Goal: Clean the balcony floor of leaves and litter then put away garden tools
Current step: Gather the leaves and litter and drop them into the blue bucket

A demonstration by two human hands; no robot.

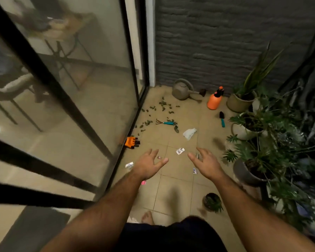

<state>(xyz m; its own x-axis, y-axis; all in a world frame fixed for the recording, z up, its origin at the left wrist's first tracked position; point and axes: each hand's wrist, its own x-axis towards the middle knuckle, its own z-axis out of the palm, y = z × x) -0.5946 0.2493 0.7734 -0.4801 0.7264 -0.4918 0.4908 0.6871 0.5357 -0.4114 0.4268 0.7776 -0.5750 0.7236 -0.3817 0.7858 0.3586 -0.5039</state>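
Hands: left hand, right hand — both spread, holding nothing
Tools: two teal-handled — rake, trowel
Leaves: scattered, dark, curled
Wrappers: about four, crinkled

Narrow tiled floor, hemmed by the glass door on the left and potted plants along the right; brick wall closes the far end. Open strip runs down the middle; both hands hang above it, fingers spread, nothing held. Far end crowded: leaves, hand rake, trowel, orange sprayer, watering can. Orange glove lies against the door track; small pot sits near right, possibly tipped, too blurred to tell.
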